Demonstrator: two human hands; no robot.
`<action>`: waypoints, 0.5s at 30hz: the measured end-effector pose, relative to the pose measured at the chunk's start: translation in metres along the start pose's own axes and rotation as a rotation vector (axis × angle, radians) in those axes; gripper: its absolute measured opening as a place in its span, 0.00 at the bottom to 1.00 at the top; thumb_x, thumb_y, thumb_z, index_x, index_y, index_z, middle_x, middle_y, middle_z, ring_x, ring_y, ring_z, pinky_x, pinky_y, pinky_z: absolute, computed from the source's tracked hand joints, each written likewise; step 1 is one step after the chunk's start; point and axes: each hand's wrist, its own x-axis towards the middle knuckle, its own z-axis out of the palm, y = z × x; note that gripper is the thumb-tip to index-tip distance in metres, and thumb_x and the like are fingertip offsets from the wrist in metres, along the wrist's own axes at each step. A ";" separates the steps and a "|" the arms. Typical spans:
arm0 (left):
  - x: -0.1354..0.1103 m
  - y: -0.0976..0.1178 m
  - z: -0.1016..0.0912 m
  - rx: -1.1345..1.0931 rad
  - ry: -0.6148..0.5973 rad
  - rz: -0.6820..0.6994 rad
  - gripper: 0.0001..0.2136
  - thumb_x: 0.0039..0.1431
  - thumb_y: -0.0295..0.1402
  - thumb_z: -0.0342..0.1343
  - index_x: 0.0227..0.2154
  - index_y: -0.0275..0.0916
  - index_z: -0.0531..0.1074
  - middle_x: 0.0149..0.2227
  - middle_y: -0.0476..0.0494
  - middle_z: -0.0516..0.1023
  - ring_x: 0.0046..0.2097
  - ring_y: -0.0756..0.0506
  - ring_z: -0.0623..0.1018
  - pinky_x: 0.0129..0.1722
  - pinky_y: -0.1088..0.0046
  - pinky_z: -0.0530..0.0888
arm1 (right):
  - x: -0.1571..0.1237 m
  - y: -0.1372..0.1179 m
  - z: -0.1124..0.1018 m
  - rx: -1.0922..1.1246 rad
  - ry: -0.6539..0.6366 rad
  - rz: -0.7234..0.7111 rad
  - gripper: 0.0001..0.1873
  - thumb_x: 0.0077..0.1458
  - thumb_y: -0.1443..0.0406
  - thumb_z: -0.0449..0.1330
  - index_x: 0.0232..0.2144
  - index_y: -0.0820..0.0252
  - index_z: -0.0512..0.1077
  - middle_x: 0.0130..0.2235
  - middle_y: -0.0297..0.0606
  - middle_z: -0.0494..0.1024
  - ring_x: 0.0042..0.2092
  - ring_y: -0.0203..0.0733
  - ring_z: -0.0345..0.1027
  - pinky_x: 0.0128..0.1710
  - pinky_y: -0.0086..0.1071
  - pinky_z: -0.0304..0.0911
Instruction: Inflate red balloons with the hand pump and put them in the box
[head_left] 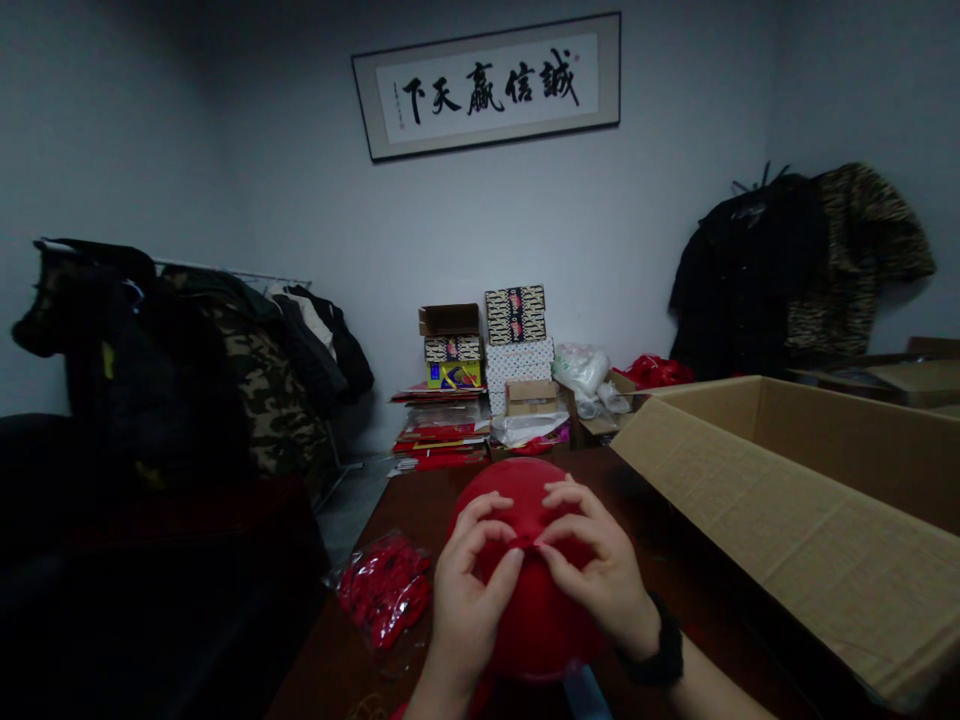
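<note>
A round red ball-shaped thing [547, 620], like a lantern or a balloon, is before me at the near part of the table. My left hand [476, 570] lies on its left side, thumb and forefinger pinched at a small gathered spot near its middle. From the right, my right hand [596, 560] pinches the same spot, its fingertips almost meeting the left ones. The other fingers of both hands curl over the red surface. What exactly sits between the fingertips is too small to make out. A dark band circles my right wrist.
Left of the ball, a clear bag of red pieces [386, 590] lies on the dark brown table [420, 500]. A large open cardboard box [795, 530] stands close on the right. Stacked boxes [517, 350] and red packets are at the back; clothes hang on a rack [255, 370].
</note>
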 end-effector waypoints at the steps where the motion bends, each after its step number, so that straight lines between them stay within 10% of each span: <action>1: 0.000 0.000 0.001 0.001 0.005 0.005 0.03 0.54 0.32 0.55 0.28 0.39 0.70 0.48 0.38 0.72 0.52 0.40 0.71 0.54 0.57 0.65 | -0.001 0.001 0.000 0.007 -0.005 0.006 0.04 0.48 0.68 0.60 0.28 0.53 0.70 0.43 0.37 0.70 0.52 0.45 0.63 0.59 0.49 0.53; 15: -0.001 0.003 0.005 0.137 0.054 0.104 0.02 0.53 0.30 0.56 0.27 0.40 0.72 0.47 0.40 0.73 0.52 0.40 0.71 0.53 0.56 0.67 | 0.003 0.003 -0.003 -0.140 -0.126 -0.114 0.12 0.47 0.67 0.62 0.36 0.49 0.71 0.45 0.36 0.72 0.55 0.48 0.60 0.60 0.56 0.47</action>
